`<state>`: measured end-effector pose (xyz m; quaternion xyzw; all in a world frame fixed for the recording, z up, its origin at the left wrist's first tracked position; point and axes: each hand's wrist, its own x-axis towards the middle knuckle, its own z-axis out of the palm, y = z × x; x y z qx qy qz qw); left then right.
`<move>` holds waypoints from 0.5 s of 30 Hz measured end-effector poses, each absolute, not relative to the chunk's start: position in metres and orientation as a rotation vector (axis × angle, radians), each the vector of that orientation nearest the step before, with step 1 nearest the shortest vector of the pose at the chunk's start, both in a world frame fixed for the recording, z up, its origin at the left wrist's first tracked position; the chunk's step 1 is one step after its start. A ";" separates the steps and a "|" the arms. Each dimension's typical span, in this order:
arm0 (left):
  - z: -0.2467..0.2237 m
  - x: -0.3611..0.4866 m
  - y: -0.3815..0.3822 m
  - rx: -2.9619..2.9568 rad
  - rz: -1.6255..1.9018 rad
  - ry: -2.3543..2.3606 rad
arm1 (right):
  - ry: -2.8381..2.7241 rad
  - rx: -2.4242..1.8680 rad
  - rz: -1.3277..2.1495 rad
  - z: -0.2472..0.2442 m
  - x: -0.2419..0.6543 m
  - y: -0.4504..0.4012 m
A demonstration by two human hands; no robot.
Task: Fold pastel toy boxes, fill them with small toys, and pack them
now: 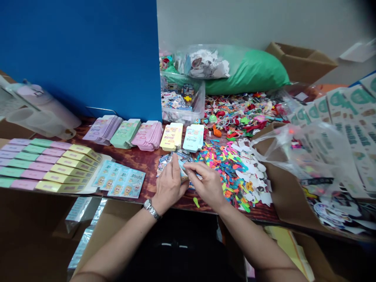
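Observation:
My left hand (pixel 169 182), with a metal watch (pixel 151 208) at its wrist, is closed round a small light-blue box (pixel 181 166), mostly hidden by the fingers. The thumb and fingers of my right hand (pixel 208 184) pinch at the box's upper edge. Below and behind both hands lie printed cards (pixel 165 159). Right of them spreads a heap of small bright plastic pieces (pixel 227 166), beside white cut-out pieces (pixel 255 172). Just beyond my fingers stand stacks of flat yellow cartons (pixel 172 136) and light-blue cartons (pixel 194 138).
Filled cartons (pixel 67 168) in rows and several light-blue boxes (pixel 129 183) lie at the left. A blue panel (pixel 79 51) rises behind the purple, green and pink stacks. A clear bin (pixel 183 113), a green sack (pixel 258 70) and an open cardboard box (pixel 289 184) border the heaps.

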<state>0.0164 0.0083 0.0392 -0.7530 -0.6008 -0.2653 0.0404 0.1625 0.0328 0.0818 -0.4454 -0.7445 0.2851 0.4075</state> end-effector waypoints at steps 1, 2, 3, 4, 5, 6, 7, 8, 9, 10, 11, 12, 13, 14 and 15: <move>0.040 0.016 0.008 -2.284 -0.776 -1.851 | -1.876 -1.121 0.674 0.079 0.161 0.029; 0.040 0.016 0.008 -2.268 -0.745 -1.857 | -1.868 -1.121 0.632 0.075 0.159 0.025; 0.040 0.016 0.007 -2.259 -0.723 -1.855 | -1.859 -1.114 0.594 0.070 0.157 0.022; 0.040 0.017 0.007 -2.255 -0.710 -1.849 | -1.854 -1.095 0.567 0.066 0.155 0.018; 0.041 0.017 0.007 -2.253 -0.703 -1.842 | -1.855 -1.072 0.555 0.062 0.153 0.014; 0.041 0.018 0.007 -2.253 -0.695 -1.839 | -1.858 -1.051 0.555 0.058 0.150 0.011; 0.042 0.018 0.007 -2.257 -0.681 -1.841 | -1.860 -1.038 0.563 0.056 0.149 0.009; 0.043 0.018 0.007 -2.267 -0.657 -1.845 | -1.862 -1.034 0.580 0.053 0.148 0.008; 0.044 0.018 0.007 -2.282 -0.630 -1.850 | -1.863 -1.037 0.609 0.052 0.149 0.009; 0.045 0.016 0.007 -2.308 -0.605 -1.843 | -1.859 -1.051 0.656 0.050 0.151 0.012; 0.047 0.014 0.008 -2.337 -0.601 -1.812 | -1.836 -1.077 0.718 0.049 0.154 0.016; 0.048 0.011 0.008 -2.364 -0.628 -1.759 | -1.778 -1.113 0.788 0.048 0.159 0.022; 0.050 0.006 0.008 -2.385 -0.693 -1.690 | -1.677 -1.152 0.858 0.047 0.164 0.028; 0.050 0.002 0.009 -2.400 -0.794 -1.620 | -1.539 -1.187 0.926 0.046 0.168 0.035; 0.050 -0.002 0.009 -2.416 -0.916 -1.563 | -1.385 -1.206 0.990 0.045 0.171 0.041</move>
